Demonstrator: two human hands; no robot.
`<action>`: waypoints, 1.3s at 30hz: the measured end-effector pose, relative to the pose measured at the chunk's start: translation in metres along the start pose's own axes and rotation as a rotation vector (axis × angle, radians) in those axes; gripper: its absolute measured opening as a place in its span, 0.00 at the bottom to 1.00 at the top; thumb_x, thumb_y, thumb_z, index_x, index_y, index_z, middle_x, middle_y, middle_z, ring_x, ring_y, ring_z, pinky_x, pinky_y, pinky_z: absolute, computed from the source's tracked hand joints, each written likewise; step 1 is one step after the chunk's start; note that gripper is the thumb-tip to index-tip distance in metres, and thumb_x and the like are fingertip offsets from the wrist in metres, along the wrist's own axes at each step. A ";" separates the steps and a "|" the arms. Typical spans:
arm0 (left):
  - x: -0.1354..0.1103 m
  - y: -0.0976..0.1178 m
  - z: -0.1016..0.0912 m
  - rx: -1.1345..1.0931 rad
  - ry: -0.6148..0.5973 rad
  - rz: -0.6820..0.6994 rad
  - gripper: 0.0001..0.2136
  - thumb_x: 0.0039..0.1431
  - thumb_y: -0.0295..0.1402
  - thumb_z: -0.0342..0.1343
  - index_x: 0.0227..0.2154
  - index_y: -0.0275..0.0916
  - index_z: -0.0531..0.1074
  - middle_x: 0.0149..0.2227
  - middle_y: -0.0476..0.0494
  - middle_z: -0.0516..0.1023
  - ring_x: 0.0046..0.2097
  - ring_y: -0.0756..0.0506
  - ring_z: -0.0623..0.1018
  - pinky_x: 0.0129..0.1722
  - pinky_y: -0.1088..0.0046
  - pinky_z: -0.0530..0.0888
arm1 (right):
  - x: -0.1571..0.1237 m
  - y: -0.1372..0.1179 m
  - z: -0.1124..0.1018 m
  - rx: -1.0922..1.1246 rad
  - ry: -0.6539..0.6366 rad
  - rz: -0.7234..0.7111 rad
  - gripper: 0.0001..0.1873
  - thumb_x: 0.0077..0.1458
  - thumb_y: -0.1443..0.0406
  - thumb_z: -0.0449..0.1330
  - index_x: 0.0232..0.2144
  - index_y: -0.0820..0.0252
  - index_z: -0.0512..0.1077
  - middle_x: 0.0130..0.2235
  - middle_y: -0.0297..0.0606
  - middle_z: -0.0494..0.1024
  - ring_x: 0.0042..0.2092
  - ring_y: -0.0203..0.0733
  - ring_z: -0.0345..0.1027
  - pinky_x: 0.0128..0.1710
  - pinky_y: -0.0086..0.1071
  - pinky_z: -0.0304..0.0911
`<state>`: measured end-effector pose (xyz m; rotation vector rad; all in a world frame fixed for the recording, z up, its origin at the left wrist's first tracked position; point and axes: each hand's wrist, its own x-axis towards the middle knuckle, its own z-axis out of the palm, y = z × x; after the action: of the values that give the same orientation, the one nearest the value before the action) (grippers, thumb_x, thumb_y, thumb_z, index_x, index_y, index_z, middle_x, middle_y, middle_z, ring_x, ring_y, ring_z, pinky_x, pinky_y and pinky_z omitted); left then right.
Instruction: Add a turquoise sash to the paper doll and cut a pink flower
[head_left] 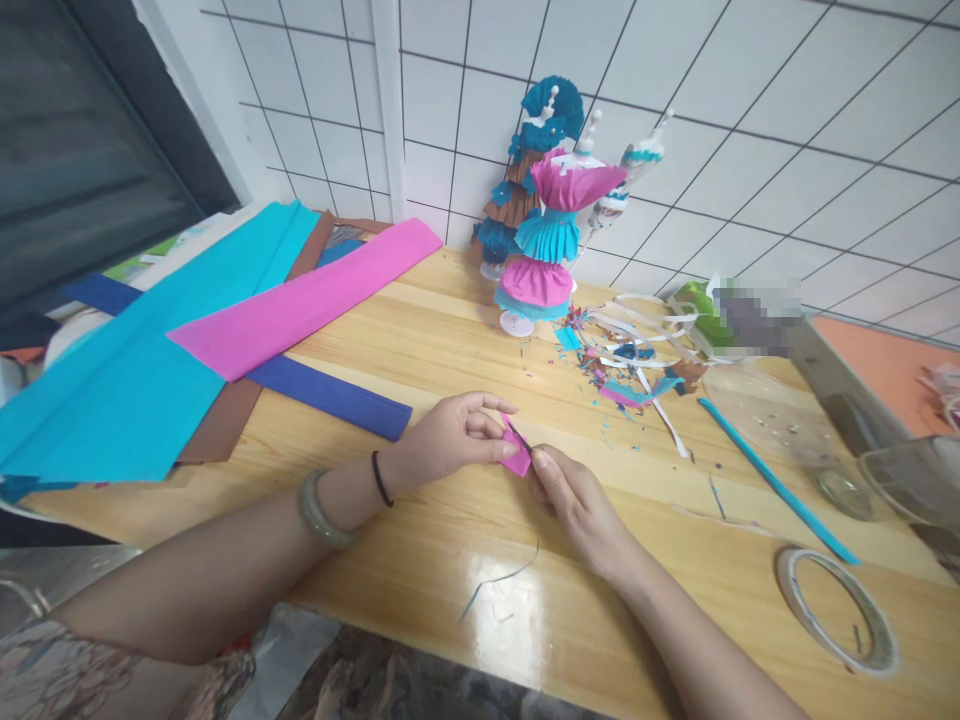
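Note:
My left hand point(461, 435) pinches a small piece of pink crepe paper point(516, 460) between thumb and fingers, above the middle of the wooden table. My right hand point(566, 500) is closed round small scissors point(519, 434); their dark, narrow blades lie across the pink piece, while the handles are hidden in the fist. The two hands nearly meet at the paper. On the table below them lies a thin, dark curled strip point(499, 580).
Crepe paper sheets in turquoise point(150, 350), pink point(307, 300) and blue point(337, 395) lie at left. Behind stand ruffled paper figures point(555, 235) against the tiled wall. Paper scraps point(637, 370), a turquoise strip point(780, 480), a tape roll point(787, 600) and a clear container point(911, 480) occupy the right.

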<state>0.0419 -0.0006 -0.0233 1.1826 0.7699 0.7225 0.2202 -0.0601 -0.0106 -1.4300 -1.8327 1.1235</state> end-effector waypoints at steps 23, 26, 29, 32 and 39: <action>0.000 -0.002 0.003 -0.022 -0.009 -0.010 0.21 0.44 0.31 0.63 0.43 0.34 0.66 0.27 0.51 0.73 0.31 0.52 0.74 0.36 0.74 0.69 | -0.001 0.002 0.005 0.020 0.021 0.016 0.21 0.62 0.52 0.38 0.22 0.56 0.52 0.22 0.29 0.52 0.24 0.35 0.47 0.24 0.29 0.48; -0.001 -0.001 0.003 -0.031 -0.003 -0.023 0.21 0.44 0.30 0.63 0.42 0.34 0.67 0.27 0.51 0.73 0.31 0.52 0.74 0.37 0.74 0.69 | -0.001 0.002 0.006 0.015 0.024 0.017 0.21 0.62 0.52 0.38 0.22 0.56 0.52 0.22 0.29 0.53 0.24 0.35 0.48 0.24 0.29 0.48; -0.001 0.000 0.004 -0.038 -0.006 -0.025 0.21 0.44 0.30 0.63 0.42 0.34 0.67 0.27 0.51 0.73 0.31 0.52 0.74 0.37 0.74 0.69 | -0.001 0.003 0.006 0.021 0.021 0.021 0.21 0.62 0.52 0.39 0.22 0.56 0.53 0.22 0.29 0.52 0.24 0.35 0.47 0.24 0.29 0.48; -0.001 0.000 0.004 -0.044 -0.004 -0.028 0.21 0.44 0.30 0.64 0.42 0.34 0.67 0.27 0.51 0.74 0.31 0.52 0.74 0.37 0.74 0.69 | 0.000 0.004 0.006 0.029 0.022 0.023 0.21 0.62 0.53 0.39 0.22 0.56 0.52 0.22 0.28 0.52 0.25 0.35 0.47 0.24 0.29 0.47; -0.001 0.002 0.004 -0.066 -0.011 -0.042 0.20 0.44 0.29 0.63 0.42 0.33 0.67 0.27 0.51 0.74 0.31 0.53 0.74 0.37 0.75 0.69 | -0.001 0.002 0.006 0.048 0.018 0.024 0.20 0.63 0.54 0.39 0.22 0.56 0.52 0.23 0.29 0.52 0.25 0.35 0.47 0.25 0.29 0.48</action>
<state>0.0446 -0.0035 -0.0201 1.1062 0.7546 0.7012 0.2162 -0.0624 -0.0158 -1.4339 -1.7686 1.1553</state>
